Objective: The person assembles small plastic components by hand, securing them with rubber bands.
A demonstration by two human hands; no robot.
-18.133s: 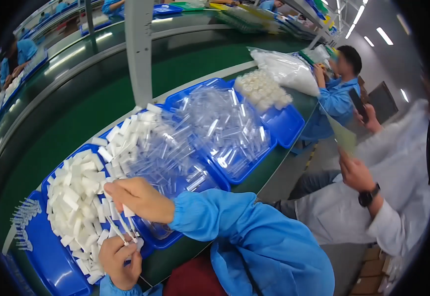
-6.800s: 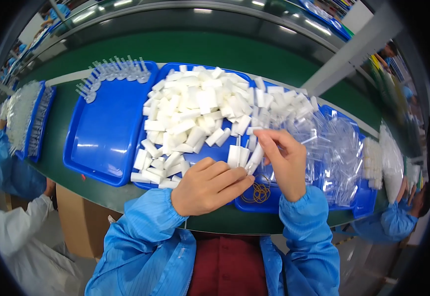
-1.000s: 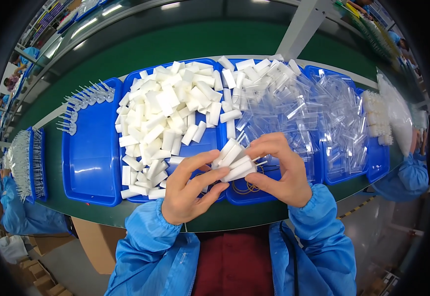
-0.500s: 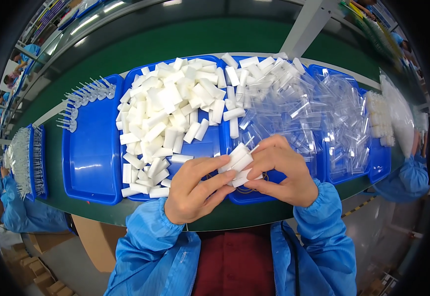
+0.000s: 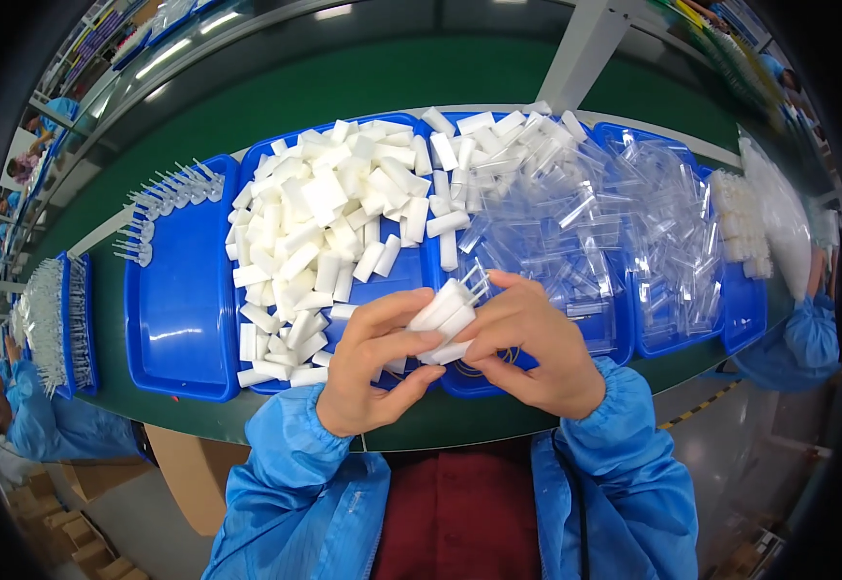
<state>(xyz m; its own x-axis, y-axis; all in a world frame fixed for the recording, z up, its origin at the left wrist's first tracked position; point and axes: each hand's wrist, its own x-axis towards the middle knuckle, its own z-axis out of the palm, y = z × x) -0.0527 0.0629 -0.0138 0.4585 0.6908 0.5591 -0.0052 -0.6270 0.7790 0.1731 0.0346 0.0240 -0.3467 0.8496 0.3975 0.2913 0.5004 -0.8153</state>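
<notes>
In front of my chest, my left hand (image 5: 374,360) closes its fingers and thumb around a small bundle of white foam-like pieces (image 5: 443,317). Several thin clear prongs (image 5: 476,281) stick out of the bundle's upper end, tilted up and to the right. My right hand (image 5: 543,350) is closed at the bundle's right side, with a fingertip beside the prongs and the thumb near the lower end. Its fingers hide part of the pieces. Below the hands sits a blue tray, where a coil of yellowish rubber bands (image 5: 494,364) shows partly behind the right hand.
A blue tray heaped with white pieces (image 5: 314,213) stands left of centre. Clear plastic tubes (image 5: 546,227) fill the trays to the right. Farther left, a blue tray (image 5: 181,319) has stemmed clear parts (image 5: 174,188) along its far edge. A metal post (image 5: 585,53) rises behind.
Both hands have shifted slightly left with the bundle. It now points more upward, and several clear prongs show at its upper end.
</notes>
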